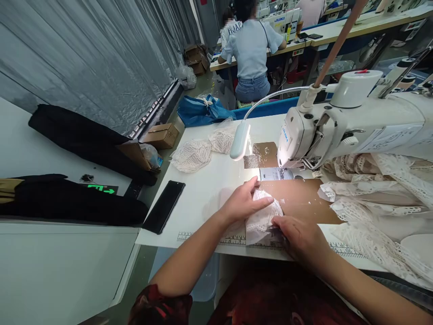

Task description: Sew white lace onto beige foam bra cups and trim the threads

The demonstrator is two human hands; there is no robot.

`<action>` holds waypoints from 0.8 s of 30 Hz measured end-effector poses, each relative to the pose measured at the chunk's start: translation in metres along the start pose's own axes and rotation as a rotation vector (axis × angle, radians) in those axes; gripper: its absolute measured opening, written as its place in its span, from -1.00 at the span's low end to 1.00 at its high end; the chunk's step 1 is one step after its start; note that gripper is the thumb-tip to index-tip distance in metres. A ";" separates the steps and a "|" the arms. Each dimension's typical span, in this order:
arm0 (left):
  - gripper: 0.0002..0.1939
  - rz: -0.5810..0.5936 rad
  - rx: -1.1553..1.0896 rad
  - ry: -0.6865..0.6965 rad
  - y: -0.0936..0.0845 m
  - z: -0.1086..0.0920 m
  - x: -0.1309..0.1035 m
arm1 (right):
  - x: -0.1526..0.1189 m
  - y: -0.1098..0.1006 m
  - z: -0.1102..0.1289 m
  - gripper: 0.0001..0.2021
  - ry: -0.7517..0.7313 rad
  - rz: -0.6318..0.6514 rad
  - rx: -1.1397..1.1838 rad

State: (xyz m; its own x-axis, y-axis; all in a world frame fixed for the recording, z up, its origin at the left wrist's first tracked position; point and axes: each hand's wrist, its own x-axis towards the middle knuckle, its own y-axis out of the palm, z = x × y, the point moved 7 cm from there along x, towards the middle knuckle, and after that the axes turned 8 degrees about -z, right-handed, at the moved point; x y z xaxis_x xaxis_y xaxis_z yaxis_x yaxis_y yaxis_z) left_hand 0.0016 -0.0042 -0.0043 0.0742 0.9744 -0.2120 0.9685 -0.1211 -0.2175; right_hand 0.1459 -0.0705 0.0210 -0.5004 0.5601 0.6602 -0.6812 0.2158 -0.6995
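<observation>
Fingers of the left hand (241, 201) are lying spread across the white lace piece (259, 222) — the right hand (301, 234) is pinching its right edge — on the table (198, 192), nearer than the sewing machine (313, 128). Smoothing gently, without stretching, is probably serving best.

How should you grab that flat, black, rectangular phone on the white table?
Probably from above, with the left hand, which is nearer: put the grip across the middle of the flat, black, rectangular phone, thumb on one long edge, fingers on the other. It lies flat on the white table, so only its thin edges look easy to pinch.
</observation>
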 end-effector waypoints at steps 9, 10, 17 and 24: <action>-0.40 0.045 -0.466 -0.126 0.009 -0.008 -0.011 | 0.004 -0.017 -0.008 -0.91 0.154 -0.004 0.252; -0.46 0.043 -0.462 -0.120 0.009 -0.008 -0.011 | 0.006 -0.020 -0.020 -0.89 0.252 -0.023 0.260; -0.68 0.084 -0.411 -0.075 0.016 -0.006 -0.010 | 0.018 -0.010 -0.067 -0.69 0.781 0.197 0.488; -0.65 0.117 -0.483 -0.143 0.022 0.001 -0.011 | 0.021 0.001 -0.061 -0.72 0.904 0.257 0.705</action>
State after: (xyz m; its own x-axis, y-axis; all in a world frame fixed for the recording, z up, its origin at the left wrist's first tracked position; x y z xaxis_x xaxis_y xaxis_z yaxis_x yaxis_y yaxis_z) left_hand 0.0222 -0.0183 -0.0074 0.1882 0.9199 -0.3442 0.9575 -0.0938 0.2729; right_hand 0.1677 -0.0095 0.0178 -0.2981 0.9481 -0.1108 -0.9026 -0.3177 -0.2906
